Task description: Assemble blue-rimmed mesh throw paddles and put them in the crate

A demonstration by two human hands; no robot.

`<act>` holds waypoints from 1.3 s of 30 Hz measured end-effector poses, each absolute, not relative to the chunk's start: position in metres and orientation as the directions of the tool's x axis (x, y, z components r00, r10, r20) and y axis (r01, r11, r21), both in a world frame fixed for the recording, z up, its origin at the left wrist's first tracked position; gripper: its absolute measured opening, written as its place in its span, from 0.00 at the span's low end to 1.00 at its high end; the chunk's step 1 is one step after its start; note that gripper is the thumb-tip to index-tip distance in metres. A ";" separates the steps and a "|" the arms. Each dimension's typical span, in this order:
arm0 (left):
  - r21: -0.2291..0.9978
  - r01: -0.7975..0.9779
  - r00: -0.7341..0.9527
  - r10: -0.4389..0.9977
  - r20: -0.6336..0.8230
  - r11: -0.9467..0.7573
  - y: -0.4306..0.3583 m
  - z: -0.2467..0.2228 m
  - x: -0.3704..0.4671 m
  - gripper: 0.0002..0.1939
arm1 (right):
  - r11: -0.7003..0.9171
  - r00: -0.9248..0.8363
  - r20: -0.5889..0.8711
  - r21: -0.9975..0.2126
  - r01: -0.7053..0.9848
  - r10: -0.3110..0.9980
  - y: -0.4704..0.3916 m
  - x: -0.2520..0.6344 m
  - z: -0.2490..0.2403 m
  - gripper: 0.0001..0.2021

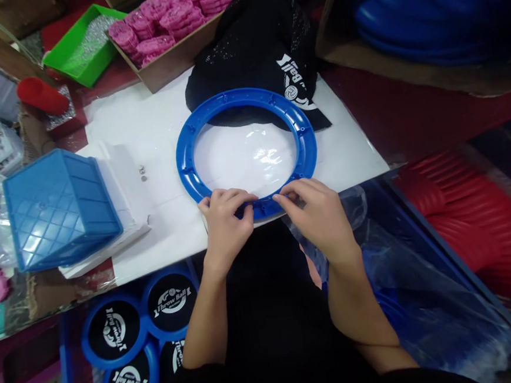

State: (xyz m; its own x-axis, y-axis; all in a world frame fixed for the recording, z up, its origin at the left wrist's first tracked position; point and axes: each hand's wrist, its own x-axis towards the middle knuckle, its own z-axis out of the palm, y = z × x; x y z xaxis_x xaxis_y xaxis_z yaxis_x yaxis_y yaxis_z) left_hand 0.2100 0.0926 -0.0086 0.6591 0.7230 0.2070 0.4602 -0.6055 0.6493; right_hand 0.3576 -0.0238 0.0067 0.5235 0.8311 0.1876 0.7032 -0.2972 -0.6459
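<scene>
A blue plastic ring [309,146] lies on the white work surface, its ribbed, hollow side facing up. Over its near rim my left hand [229,220] is closed, the fingers curled on the rim and the thumb tucked close to the index finger. Just to the right, my right hand [314,213] pinches at the same rim with thumb and index finger. Whether a small part sits between the fingertips I cannot make out. Behind the ring, partly under its far edge, lies black mesh fabric [248,50] with white "Throw Ball" lettering.
Small metal pieces [143,174] lie left of the ring, near an upturned blue basket [62,207]. Farther back are a green tray [85,48] and a box of pink pieces [171,21]. Finished-looking black discs [169,298] sit below left; red rings [465,222] fill the right.
</scene>
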 end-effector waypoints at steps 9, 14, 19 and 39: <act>0.653 0.442 0.690 0.698 0.191 -0.615 0.092 -0.005 0.203 0.08 | -0.236 0.513 0.203 -0.710 0.664 0.834 -0.022 0.363 0.004 0.07; 0.631 0.418 0.678 0.687 0.262 -0.653 0.092 -0.011 0.204 0.03 | -0.249 0.539 0.181 -0.738 0.628 0.823 -0.024 0.360 0.000 0.08; 0.566 0.442 0.637 0.688 0.347 -0.695 0.088 -0.018 0.209 0.02 | -0.253 0.525 0.220 -0.685 0.683 0.822 -0.025 0.355 -0.003 0.09; 0.479 0.424 0.674 0.621 0.400 -0.769 0.084 -0.025 0.208 0.03 | -0.264 0.509 0.349 -0.555 0.789 0.787 -0.023 0.344 -0.013 0.12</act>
